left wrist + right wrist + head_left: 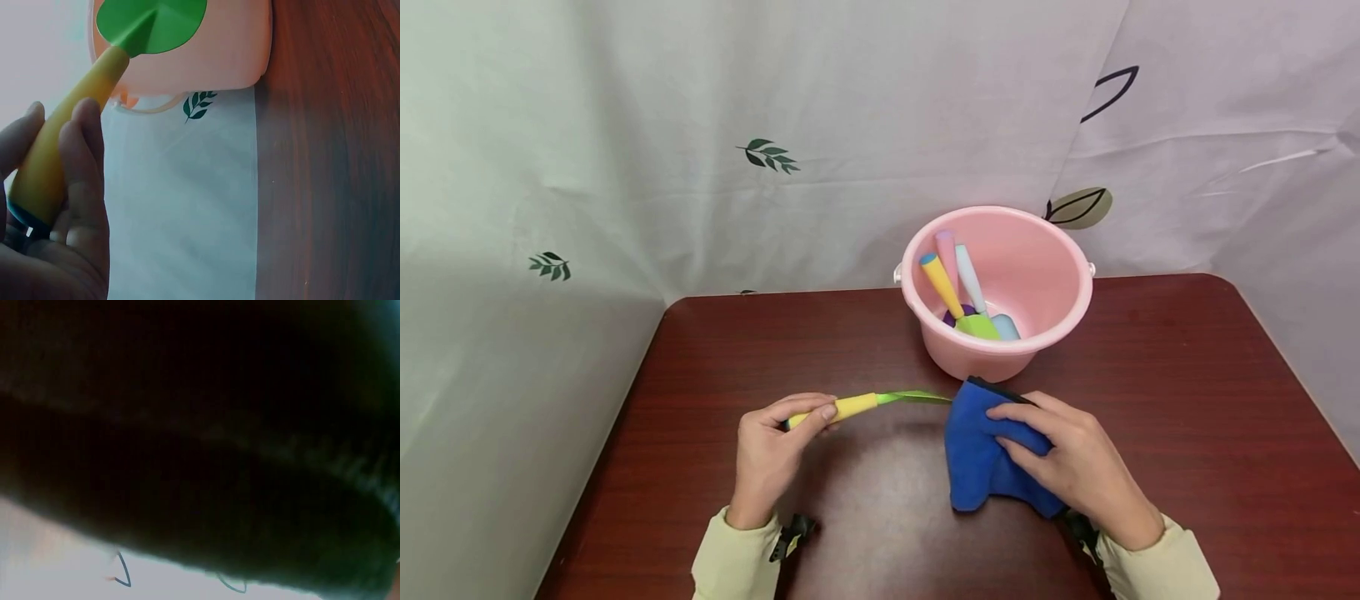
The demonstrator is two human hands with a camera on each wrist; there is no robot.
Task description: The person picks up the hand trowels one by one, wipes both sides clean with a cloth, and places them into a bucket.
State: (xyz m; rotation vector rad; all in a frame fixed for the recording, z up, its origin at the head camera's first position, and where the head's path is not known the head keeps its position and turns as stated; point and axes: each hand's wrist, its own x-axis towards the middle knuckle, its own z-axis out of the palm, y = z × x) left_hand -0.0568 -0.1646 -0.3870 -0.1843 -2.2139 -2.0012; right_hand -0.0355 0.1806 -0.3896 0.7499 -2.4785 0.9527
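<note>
My left hand [775, 450] grips the yellow handle of a small garden trowel [853, 407], held level above the table with its green blade to the right. In the left wrist view the trowel's broad green blade [153, 25] shows face-on, with fingers [84, 162] wrapped about the handle. A blue cloth [973, 446] with a dark edge hangs from my right hand [1071, 450], pinched between thumb and fingers. The cloth overlaps the blade's tip in the head view, and whether they touch is hidden. Dark, blurred fabric [187, 475] fills most of the right wrist view.
Behind the hands, a pink bucket [977, 358] stands on the dark red wooden table [737, 350]. Inside lean another yellow-handled green tool [943, 283], a light blue tool [972, 279] and a pink-handled one [947, 250]. A pale leaf-print curtain [850, 125] hangs behind the table.
</note>
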